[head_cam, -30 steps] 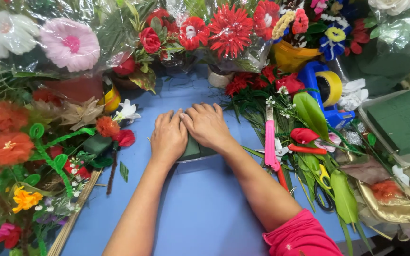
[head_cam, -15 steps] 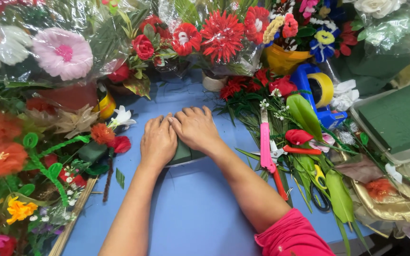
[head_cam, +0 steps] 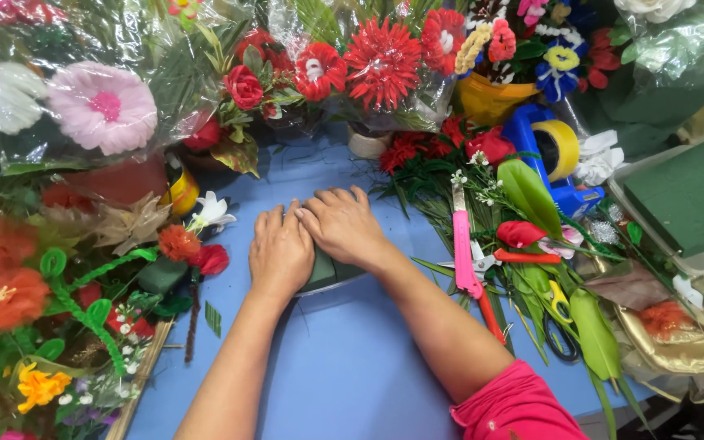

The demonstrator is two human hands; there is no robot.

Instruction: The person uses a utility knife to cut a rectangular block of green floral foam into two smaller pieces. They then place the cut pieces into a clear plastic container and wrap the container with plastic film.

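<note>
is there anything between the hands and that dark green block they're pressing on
Nothing visible. The left hand and the right hand both lie flat, directly on the dark green block, side by side. The block rests on the blue table; the pink-handled knife lies off to the right, apart.

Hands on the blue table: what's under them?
Both the left hand and right hand press flat on a dark green block over a thin pale rim, on the blue table. The block's top and far edge are covered by the hands.
</note>
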